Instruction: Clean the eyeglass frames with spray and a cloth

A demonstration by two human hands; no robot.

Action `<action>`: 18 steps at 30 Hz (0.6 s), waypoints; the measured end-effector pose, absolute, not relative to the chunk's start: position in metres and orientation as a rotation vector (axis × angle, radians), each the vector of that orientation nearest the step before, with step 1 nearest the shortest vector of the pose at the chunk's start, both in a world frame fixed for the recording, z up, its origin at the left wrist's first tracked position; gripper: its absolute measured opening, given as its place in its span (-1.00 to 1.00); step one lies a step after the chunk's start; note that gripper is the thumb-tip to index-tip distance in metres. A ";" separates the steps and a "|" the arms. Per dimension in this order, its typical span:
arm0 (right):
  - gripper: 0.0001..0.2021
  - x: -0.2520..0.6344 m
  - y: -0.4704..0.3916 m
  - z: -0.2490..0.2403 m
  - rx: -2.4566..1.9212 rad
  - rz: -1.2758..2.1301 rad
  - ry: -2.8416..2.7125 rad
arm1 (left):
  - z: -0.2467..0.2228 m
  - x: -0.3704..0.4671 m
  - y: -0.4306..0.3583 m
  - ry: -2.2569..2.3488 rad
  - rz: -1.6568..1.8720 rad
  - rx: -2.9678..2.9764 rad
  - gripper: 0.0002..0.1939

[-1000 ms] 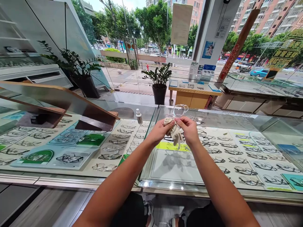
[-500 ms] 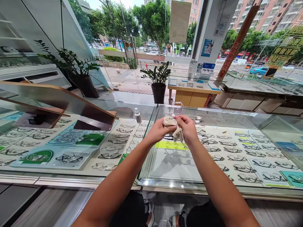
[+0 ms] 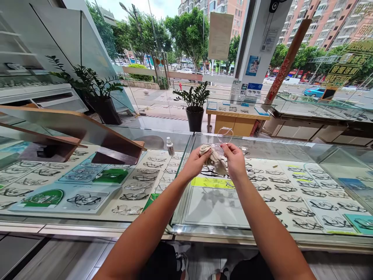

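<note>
My left hand (image 3: pixel 196 163) is closed around a crumpled cream cloth (image 3: pixel 217 162), whose loose end hangs toward my right hand. My right hand (image 3: pixel 234 157) pinches a pair of thin, clear-looking eyeglasses (image 3: pixel 225 135); one round rim shows above the fingertips, and the rest is hard to make out. Both hands are above the glass counter, a small gap between their fingers. To the left of my left hand, a small white bottle (image 3: pixel 170 147) with a label stands upright on the counter top.
Under the glass of the display counter (image 3: pixel 204 225) lie rows of eyeglasses (image 3: pixel 286 188). A wooden-edged panel (image 3: pixel 87 128) slants over the counter on the left. Beyond stand a potted plant (image 3: pixel 194 112) and a low display table (image 3: pixel 237 113).
My hands have drawn slightly apart, and the cloth has come away from the right fingers. The round rim now shows more plainly, a little further right. The view has tilted slightly up.
</note>
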State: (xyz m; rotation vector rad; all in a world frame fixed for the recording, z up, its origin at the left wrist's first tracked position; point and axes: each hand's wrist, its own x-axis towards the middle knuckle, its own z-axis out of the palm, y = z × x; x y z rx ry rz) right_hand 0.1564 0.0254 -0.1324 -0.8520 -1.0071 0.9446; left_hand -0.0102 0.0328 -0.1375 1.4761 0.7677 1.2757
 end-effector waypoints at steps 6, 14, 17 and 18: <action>-0.61 0.175 0.030 -0.126 -0.786 0.929 -0.906 | -0.141 -0.029 0.053 0.890 1.529 1.387 -0.52; -0.61 0.175 0.029 -0.125 -0.799 0.938 -0.902 | -0.135 -0.052 0.076 1.124 1.751 1.033 -0.48; -0.61 0.177 0.029 -0.123 -0.817 0.920 -0.913 | -0.139 -0.057 0.082 1.217 1.798 1.017 -0.54; -0.61 0.177 0.029 -0.123 -0.820 0.914 -0.917 | -0.142 -0.059 0.084 1.264 1.803 1.025 -0.56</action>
